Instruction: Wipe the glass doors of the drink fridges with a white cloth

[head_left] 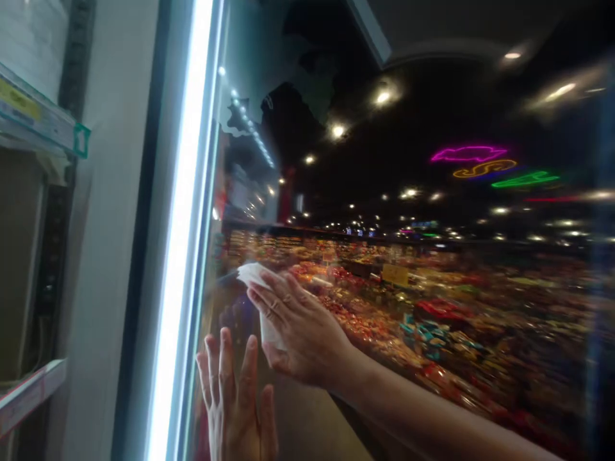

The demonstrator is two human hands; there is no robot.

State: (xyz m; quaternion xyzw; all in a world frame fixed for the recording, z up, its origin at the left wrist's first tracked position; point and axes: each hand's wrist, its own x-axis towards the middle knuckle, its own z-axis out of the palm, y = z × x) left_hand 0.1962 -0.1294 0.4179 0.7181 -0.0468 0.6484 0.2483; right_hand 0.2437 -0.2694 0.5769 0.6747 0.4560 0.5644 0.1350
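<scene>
A large glass pane (365, 211) fills the view in front of me and mirrors a dark shop full of lights. My right hand (305, 330) reaches in from the lower right and presses a white tissue (250, 273) against the pane. Its fingers lie over the tissue, whose edges stick out past the fingertips and below the palm. Lower and to the left, my left hand (237, 400) is raised with fingers spread and holds nothing. It is at the glass, though I cannot tell whether it touches.
A bright vertical light tube (180, 224) runs along the pane's left edge, beside a pale frame post (108, 243). Shelf edges with price labels (41, 109) are at far left. Heaped colourful goods (384, 326) and neon outlines (468, 153) appear in the glass, blurred.
</scene>
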